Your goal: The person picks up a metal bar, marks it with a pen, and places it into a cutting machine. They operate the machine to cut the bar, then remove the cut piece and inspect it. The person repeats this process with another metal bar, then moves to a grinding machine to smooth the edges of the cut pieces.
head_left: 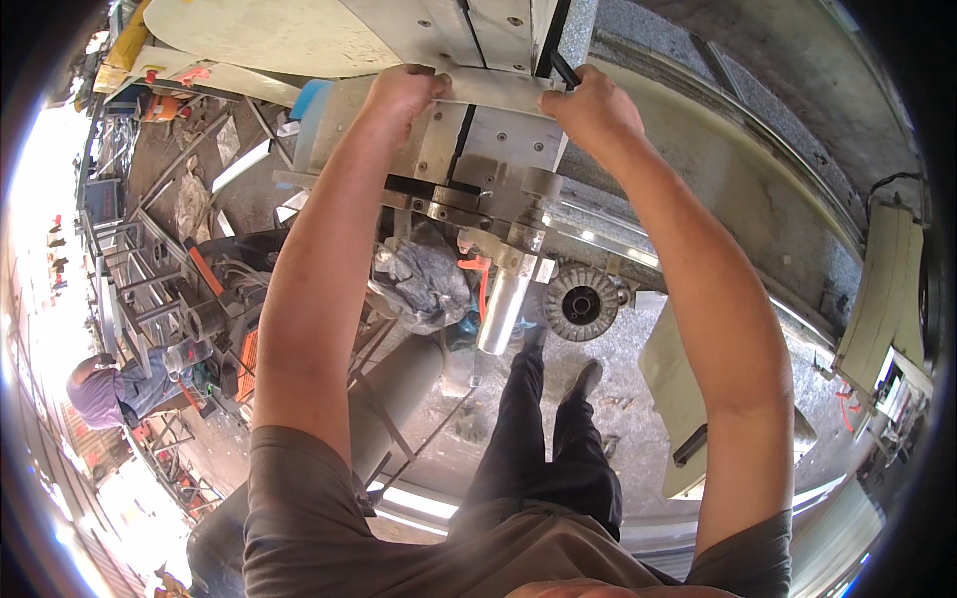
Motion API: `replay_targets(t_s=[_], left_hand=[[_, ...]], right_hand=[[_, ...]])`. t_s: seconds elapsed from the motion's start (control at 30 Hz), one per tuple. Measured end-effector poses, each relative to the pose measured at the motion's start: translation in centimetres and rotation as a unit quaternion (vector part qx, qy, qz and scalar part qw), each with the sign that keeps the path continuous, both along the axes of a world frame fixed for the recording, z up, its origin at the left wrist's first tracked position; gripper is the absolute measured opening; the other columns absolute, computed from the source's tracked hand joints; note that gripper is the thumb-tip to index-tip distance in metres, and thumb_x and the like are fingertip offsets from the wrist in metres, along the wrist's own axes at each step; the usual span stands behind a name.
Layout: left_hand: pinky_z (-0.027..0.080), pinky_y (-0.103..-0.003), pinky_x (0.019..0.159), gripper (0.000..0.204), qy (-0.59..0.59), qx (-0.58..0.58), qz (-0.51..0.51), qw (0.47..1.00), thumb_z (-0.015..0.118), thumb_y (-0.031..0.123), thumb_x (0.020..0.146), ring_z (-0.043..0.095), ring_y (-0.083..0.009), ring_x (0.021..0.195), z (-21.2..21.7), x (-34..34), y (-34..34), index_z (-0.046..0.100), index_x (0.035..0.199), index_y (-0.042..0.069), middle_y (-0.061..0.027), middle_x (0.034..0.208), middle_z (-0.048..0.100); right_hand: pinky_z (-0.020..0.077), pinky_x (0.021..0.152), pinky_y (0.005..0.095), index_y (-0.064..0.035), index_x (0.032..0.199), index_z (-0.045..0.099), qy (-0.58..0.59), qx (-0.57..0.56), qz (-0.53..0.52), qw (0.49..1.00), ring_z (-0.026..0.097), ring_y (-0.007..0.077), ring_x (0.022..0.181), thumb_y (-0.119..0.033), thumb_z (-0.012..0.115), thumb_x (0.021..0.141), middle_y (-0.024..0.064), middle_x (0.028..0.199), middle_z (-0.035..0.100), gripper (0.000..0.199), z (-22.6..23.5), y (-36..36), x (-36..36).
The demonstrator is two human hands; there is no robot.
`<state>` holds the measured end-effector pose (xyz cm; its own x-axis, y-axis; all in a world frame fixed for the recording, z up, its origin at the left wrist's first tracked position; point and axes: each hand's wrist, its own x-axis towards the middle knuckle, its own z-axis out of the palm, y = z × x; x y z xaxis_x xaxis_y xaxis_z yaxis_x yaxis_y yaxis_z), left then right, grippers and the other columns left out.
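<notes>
A flat metal strip (498, 92) lies crosswise over the bolted metal bed (503, 135) of a machine. My left hand (407, 97) has its fingers curled over the strip's left end. At the right end my right hand (598, 108) grips the strip with thumb and fingers, partly hidden. Close to those fingers a black handle (565, 70) sticks up at a slant; whether they touch it I cannot tell. Below the bed hangs a shiny metal cylinder (506, 311), with a grey ribbed handwheel (581, 302) to its right.
A large pale panel (269, 35) spans the far left. A long metal rail (738, 130) runs along the right. Scrap, frames and a crumpled plastic bag (424, 284) crowd the floor on the left, where another person (125, 384) bends down. A large grey tube (404, 384) lies near my legs.
</notes>
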<state>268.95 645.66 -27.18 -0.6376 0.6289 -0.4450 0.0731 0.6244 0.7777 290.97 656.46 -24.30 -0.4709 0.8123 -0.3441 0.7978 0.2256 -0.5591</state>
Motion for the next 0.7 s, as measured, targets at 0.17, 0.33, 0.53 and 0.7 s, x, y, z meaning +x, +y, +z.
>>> replay_targets(t_s=[0.17,0.33,0.53,0.7], left_hand=[[0.044,-0.032,0.079,0.024,-0.001,-0.008,0.007,1.0,0.072,0.021,0.086,0.058,-0.0146,0.082,-1.2,-0.5,0.0,0.074,0.102,0.004,-0.0034,0.091,0.072],[0.045,-0.031,0.083,0.026,-0.007,-0.019,-0.006,1.0,0.071,0.02,0.088,0.061,-0.0153,0.087,-1.9,-1.3,0.1,0.072,0.107,0.002,-0.0046,0.096,0.073],[0.048,-0.032,0.085,0.03,-0.009,-0.018,0.005,1.0,0.071,0.019,0.089,0.064,-0.0172,0.09,-2.1,-1.0,0.0,0.07,0.112,-0.001,-0.0079,0.101,0.073],[0.048,-0.033,0.086,0.03,-0.008,-0.015,0.003,1.0,0.071,0.019,0.089,0.064,-0.0181,0.092,-2.0,-1.1,-0.1,0.07,0.11,-0.003,-0.0094,0.102,0.073]], right_hand=[[0.0534,0.092,0.0464,-0.0013,0.123,0.062,-0.027,0.007,0.013,1.0,0.069,0.0365,0.11,-0.033,0.061,0.082,0.0211,0.111,0.073,0.052,-0.1,0.2,-0.3],[0.0532,0.093,0.0468,-0.0006,0.125,0.061,-0.027,0.004,0.008,1.0,0.068,0.0366,0.11,-0.033,0.061,0.082,0.0212,0.112,0.072,0.054,-0.2,0.2,-0.3],[0.053,0.093,0.0468,-0.0009,0.127,0.06,-0.023,-0.014,0.004,1.0,0.068,0.0364,0.11,-0.033,0.062,0.082,0.0199,0.113,0.073,0.055,-0.1,0.2,-0.1],[0.0532,0.093,0.0459,-0.0029,0.129,0.059,-0.012,-0.019,0.0,1.0,0.069,0.0351,0.11,-0.035,0.063,0.083,0.0186,0.114,0.072,0.056,-0.2,0.1,-0.1]])
